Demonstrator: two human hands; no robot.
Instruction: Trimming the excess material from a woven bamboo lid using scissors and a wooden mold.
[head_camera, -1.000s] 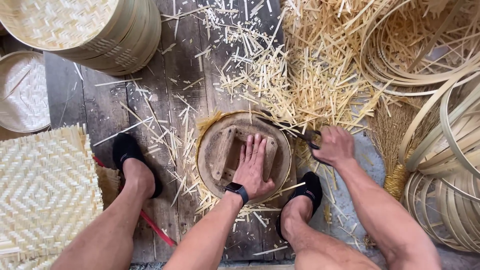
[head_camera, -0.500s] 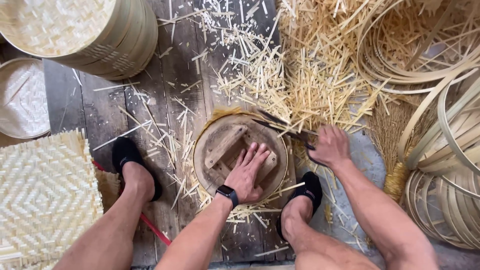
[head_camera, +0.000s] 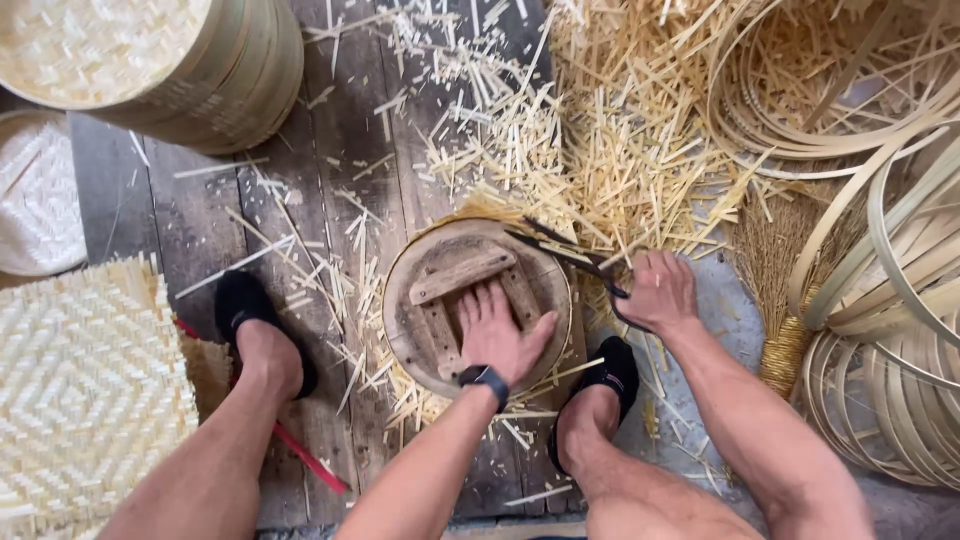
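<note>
A round wooden form (head_camera: 440, 262) with crossed slats lies on the plank floor between my feet, and woven bamboo sticks out from under its edge. My left hand (head_camera: 502, 330), with a dark watch on the wrist, presses flat on the form. In my right hand (head_camera: 656, 290) is a pair of dark shears (head_camera: 560, 250), whose blades reach over the form's upper right rim.
Cut bamboo slivers (head_camera: 600, 150) litter the floor behind the form. Stacked round bamboo baskets (head_camera: 170, 60) stand at the far left, a woven mat (head_camera: 80, 390) at the near left. Bamboo hoops (head_camera: 890, 300) and a straw broom (head_camera: 790, 270) lie right. A red stick (head_camera: 300, 455) lies by my left foot.
My right hand has brought the shears in from beside the form to its upper right rim. My left hand has slid down and right on the form.
</note>
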